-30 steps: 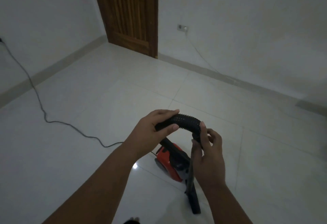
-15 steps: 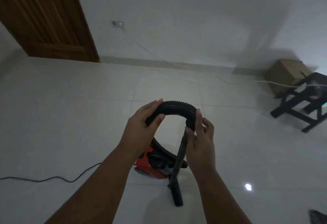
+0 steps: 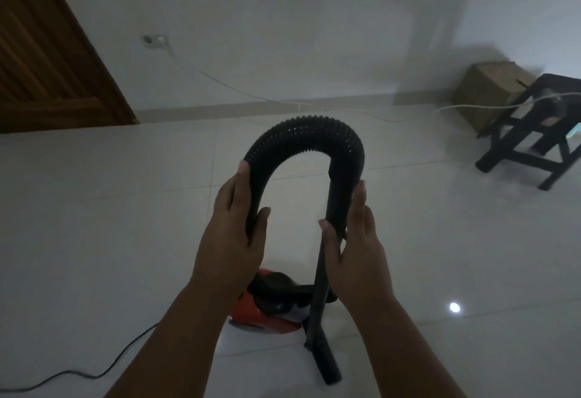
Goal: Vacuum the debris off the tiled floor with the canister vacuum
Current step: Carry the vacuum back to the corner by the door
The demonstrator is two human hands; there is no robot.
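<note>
A black ribbed vacuum hose (image 3: pixel 306 133) arches in an upside-down U in front of me. My left hand (image 3: pixel 234 240) grips its left leg. My right hand (image 3: pixel 355 240) holds the right leg where the hose joins the rigid black wand (image 3: pixel 319 297). The wand runs down to a narrow black floor nozzle (image 3: pixel 327 366) resting on the white tiled floor (image 3: pixel 110 224). The red and black canister vacuum (image 3: pixel 270 306) sits on the floor below my hands, partly hidden by my left wrist. No debris is visible on the tiles.
A black power cord (image 3: pixel 94 378) trails off to the lower left. A wooden door (image 3: pixel 47 61) stands at upper left. A wall socket (image 3: pixel 154 41) has a thin white cable running right. A black stool (image 3: pixel 534 133) and a cardboard box (image 3: pixel 490 89) stand at right.
The view has swung right, away from the door, bringing the stool and box into sight. My hands have slid down the hose legs, so the arch now stands taller above them.
</note>
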